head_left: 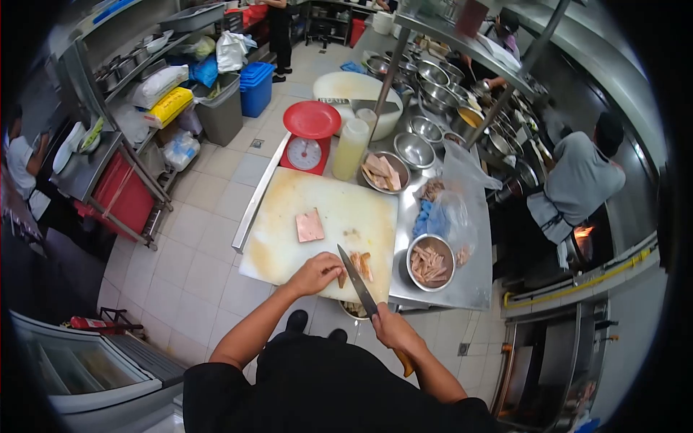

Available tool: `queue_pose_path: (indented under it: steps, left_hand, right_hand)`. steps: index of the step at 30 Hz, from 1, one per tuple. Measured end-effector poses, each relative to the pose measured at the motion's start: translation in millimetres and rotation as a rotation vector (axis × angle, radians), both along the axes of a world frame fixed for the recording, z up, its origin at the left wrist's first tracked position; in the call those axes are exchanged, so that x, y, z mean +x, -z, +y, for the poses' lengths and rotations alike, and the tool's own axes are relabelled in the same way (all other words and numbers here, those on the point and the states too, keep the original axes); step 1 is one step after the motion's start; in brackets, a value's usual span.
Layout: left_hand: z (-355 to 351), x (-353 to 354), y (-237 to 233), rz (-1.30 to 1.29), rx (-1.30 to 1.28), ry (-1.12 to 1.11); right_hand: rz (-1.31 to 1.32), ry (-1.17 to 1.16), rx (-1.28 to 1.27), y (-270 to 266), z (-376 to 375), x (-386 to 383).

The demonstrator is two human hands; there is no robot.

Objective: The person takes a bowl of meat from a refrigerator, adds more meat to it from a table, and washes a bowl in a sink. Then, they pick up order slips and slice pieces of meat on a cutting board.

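Observation:
My right hand (397,331) grips a knife (359,280) by its orange-brown handle, the blade slanting up and left over the cutting board (278,209). My left hand (317,274) is closed near the board's front edge, its fingertips pinching a small brown strip of meat (342,279) left of the blade. Trimmed brownish pieces (361,265) lie just right of the knife. Further back on the board sits a flat pink slab of meat (310,226). To the right, a metal bowl (451,268) holds many cut pink strips.
Behind the board stand a red scale (312,121), a squeeze bottle (351,149) and a bowl of larger meat pieces (386,172). A plastic bag (456,214) lies on the steel table. Several metal bowls (435,94) crowd the back. A co-worker (581,180) stands at the stove on the right.

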State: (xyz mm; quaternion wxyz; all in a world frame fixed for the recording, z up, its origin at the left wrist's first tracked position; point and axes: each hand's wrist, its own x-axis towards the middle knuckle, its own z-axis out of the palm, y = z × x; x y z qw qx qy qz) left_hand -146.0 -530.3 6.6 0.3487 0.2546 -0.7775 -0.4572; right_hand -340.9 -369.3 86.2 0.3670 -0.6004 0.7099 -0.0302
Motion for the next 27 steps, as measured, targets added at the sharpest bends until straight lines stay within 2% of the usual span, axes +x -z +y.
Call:
queue_pose_path:
  steps: [1, 3, 8, 15, 21, 24, 27]
  left_hand:
    - [1.9, 1.4, 0.9, 0.007, -0.007, -0.010]
    - [5.4, 2.1, 4.1, 0.046, 0.146, 0.000]
    - [3.3, -1.7, 13.7, 0.028, 0.017, 0.037]
    - [1.3, -1.2, 8.8, 0.035, -0.125, -0.001]
    - [0.2, -3.7, 14.2, 0.035, -0.054, 0.003]
    - [3.5, -2.2, 25.3, 0.044, -0.011, 0.033]
    - [0.9, -4.5, 27.0, 0.040, -0.102, -0.009]
  right_hand:
    - [0.004, 0.002, 0.014, 1.5, -1.4, -0.6]
    - [0.007, 0.001, 0.031, -2.9, -3.5, 0.6]
    - [-0.024, -0.040, 0.026, 18.1, -0.6, -9.8]
    - [-0.035, 0.026, 0.069, -6.0, -7.9, -6.3]
    - [-0.036, 0.048, 0.080, -18.6, -7.5, -3.7]
    - [-0.049, 0.131, 0.151, -26.0, -5.8, 0.6]
    - [-0.041, 0.111, 0.083, -15.2, -3.6, -5.9]
